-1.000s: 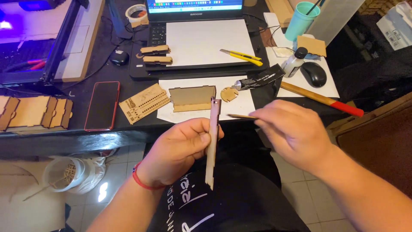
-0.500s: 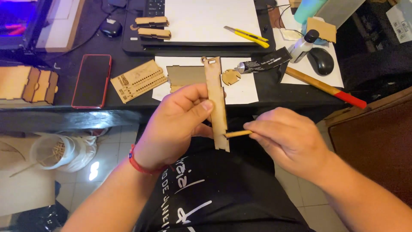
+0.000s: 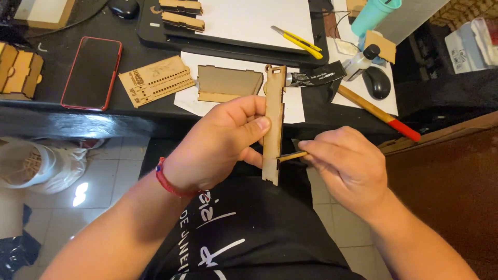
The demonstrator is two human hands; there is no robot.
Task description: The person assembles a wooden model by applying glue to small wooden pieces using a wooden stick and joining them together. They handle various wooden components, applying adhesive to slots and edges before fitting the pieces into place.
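Cluttered black desk (image 3: 155,52) above lap; left hand (image 3: 218,145) grips upright notched wooden strip (image 3: 273,124), right hand (image 3: 347,166) pinches thin stick (image 3: 291,156), tip touching strip's edge.

on the black desk (image 3: 46,111): red-cased phone (image 3: 92,73), slotted wood panel (image 3: 156,81), flat brown panel (image 3: 228,83) on white paper, yellow utility knife (image 3: 296,41), black mouse (image 3: 377,82), teal cup (image 3: 375,14), red-tipped wood handle (image 3: 378,113). plastic bag (image 3: 39,165) on tile floor.
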